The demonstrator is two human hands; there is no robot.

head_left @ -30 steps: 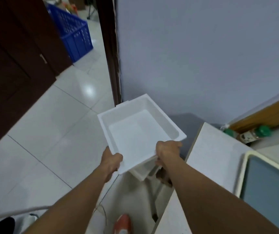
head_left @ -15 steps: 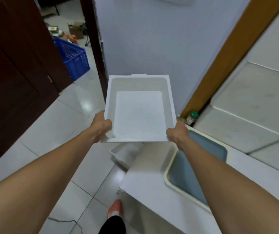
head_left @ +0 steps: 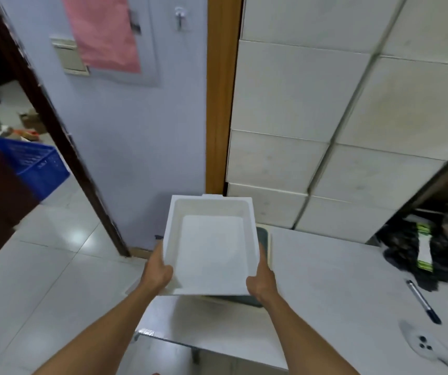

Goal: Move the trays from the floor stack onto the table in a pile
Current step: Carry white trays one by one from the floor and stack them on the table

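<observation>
Head view, left to right: blue crate [head_left: 32,165] on the floor at far left past the dark door frame [head_left: 55,125]. Your left hand [head_left: 157,272] grips the white tray [head_left: 210,246] at its near left corner, thumb over the rim, fingers curled underneath and mostly hidden. You hold the tray in the air, roughly level, open side up, nothing in it, above the near left corner of the table [head_left: 325,307]. Under it lies a darker tray with a pale rim [head_left: 268,244], mostly covered, sitting on the table. Your right hand [head_left: 262,285] clamps the white tray's near right corner, fingers wrapped under. Further right on the table: a pen [head_left: 423,301], a dark bundle with a green-white label [head_left: 423,253], a white remote [head_left: 424,346] near the right edge.
</observation>
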